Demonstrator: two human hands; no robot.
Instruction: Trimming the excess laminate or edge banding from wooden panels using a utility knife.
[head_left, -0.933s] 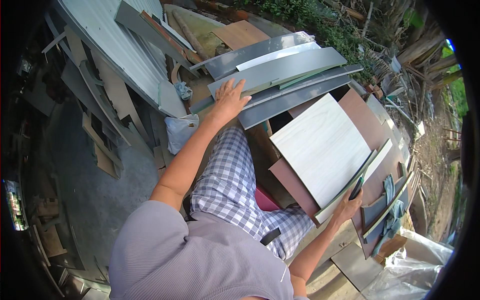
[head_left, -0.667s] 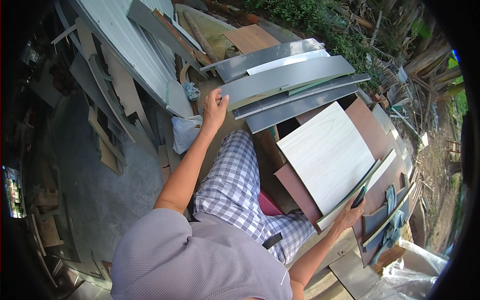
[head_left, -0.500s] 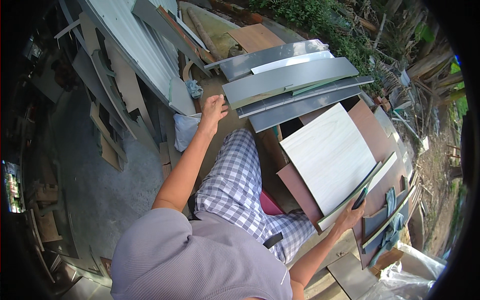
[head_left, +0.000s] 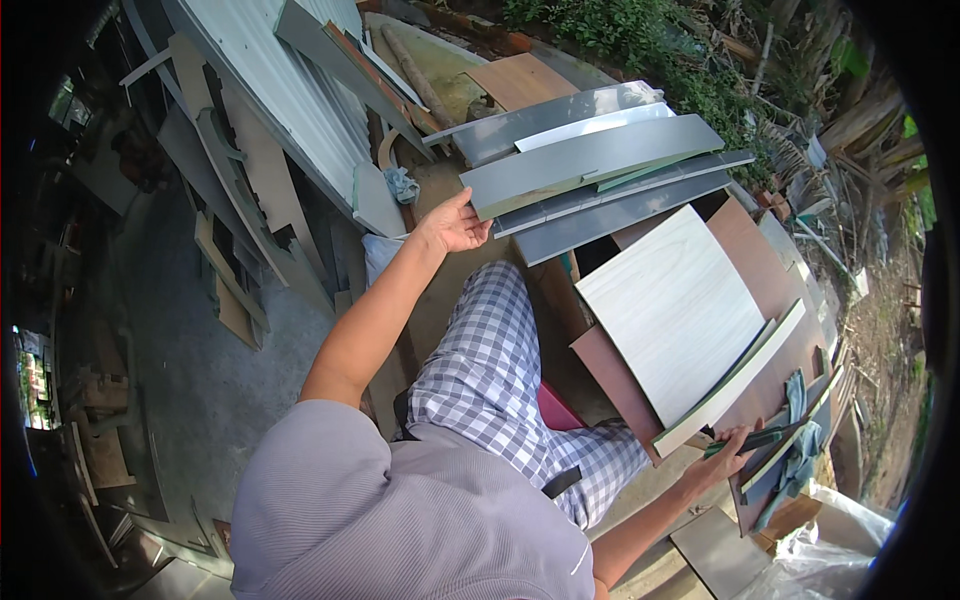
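Leftmost, several scrap boards (head_left: 262, 165) are leaning beside a white corrugated sheet (head_left: 300, 90), with a crumpled blue cloth (head_left: 401, 186) lying just right of the sheet's near end. Next, the left hand (head_left: 458, 222) is touching the left end of a long grey panel (head_left: 600, 155), its thumb resting against that end and its fingers curling below; whether they are gripping firmly, I cannot tell. The grey panel is lying on the far side, just beyond darker panels (head_left: 630, 214). Nearer and further right, a pale wood-grain board (head_left: 675, 310) is lying over brown boards (head_left: 757, 262), and a pale strip (head_left: 735, 385) is running along its right side. Near that strip, the right hand (head_left: 728, 455) is holding a dark tool (head_left: 765, 440) in closed fingers, and blue-grey fabric (head_left: 798, 455) is lying further right
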